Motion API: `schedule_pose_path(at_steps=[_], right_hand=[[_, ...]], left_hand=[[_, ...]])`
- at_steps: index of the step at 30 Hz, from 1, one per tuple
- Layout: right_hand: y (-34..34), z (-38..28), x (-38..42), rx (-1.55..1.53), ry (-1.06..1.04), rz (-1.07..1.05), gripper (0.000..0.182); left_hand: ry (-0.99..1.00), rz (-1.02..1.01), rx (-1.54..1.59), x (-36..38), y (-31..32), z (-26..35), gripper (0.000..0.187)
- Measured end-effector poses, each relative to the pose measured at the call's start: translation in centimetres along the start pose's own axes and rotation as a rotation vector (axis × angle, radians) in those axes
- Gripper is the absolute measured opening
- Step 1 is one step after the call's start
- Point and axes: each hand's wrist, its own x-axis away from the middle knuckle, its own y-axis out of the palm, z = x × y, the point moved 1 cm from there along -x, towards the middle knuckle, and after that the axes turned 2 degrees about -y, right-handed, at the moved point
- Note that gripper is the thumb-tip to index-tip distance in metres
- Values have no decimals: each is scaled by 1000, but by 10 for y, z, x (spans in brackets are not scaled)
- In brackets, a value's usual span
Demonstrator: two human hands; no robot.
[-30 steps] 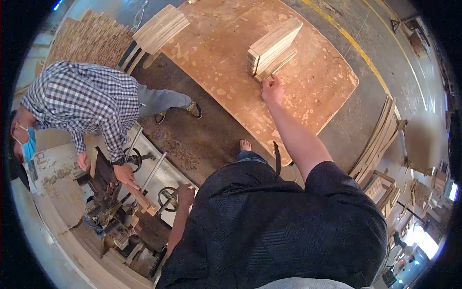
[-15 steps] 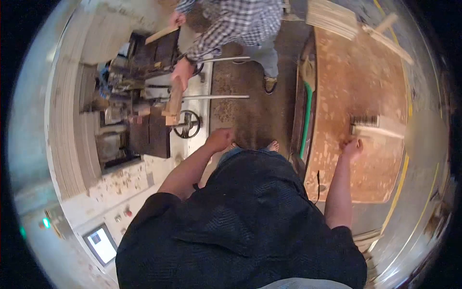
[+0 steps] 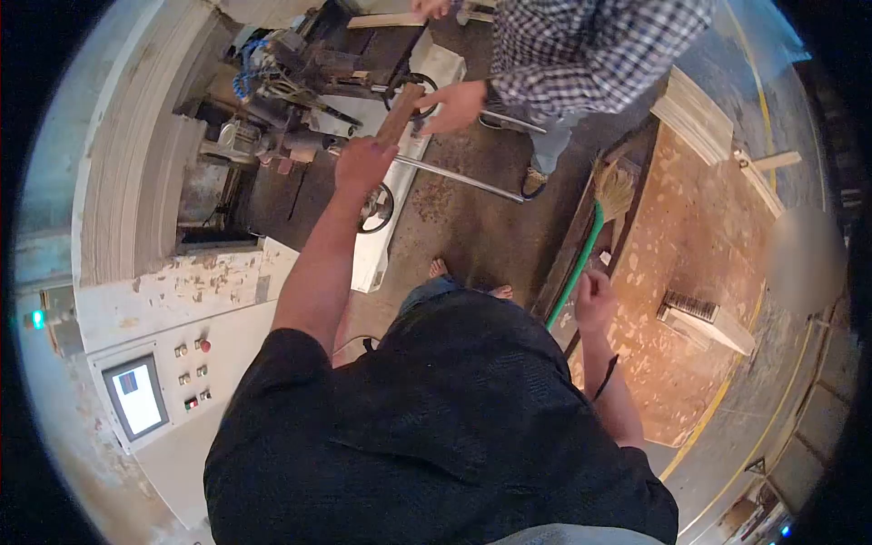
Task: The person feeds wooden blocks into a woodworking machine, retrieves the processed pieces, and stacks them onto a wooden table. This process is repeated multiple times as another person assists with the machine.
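My left hand point(image 3: 363, 168) is closed on the near end of a short wooden piece point(image 3: 399, 118), in front of the machine. A co-worker's hand point(image 3: 457, 106) is at the far end of the same piece, its fingers spread. My right hand point(image 3: 595, 304) hangs between my body and the brown tabletop point(image 3: 672, 254), its fingers curled with nothing visible in them. Just left of it passes the green handle of a broom point(image 3: 581, 259). A dark-bristled brush point(image 3: 692, 305) lies on the tabletop beside pale wood point(image 3: 727, 329).
The machine has a handwheel point(image 3: 377, 207) and a metal rod point(image 3: 463, 176) jutting over the floor. A control panel with a lit screen point(image 3: 136, 397) is at lower left. The co-worker in a checked shirt point(image 3: 590, 54) stands ahead. Stacked wood strips point(image 3: 695, 113) sit at the table's far end.
My left hand has reached forward and taken hold of the wooden piece; the co-worker's fingers have loosened from it. My right hand has moved left, away from the brush. The view has turned.
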Motion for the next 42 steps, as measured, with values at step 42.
schedule_pose_path(at_steps=[42], right_hand=[[209, -145, -134, 884, -187, -832, 41]], left_hand=[[87, 423, 701, 97, 84, -218, 32]])
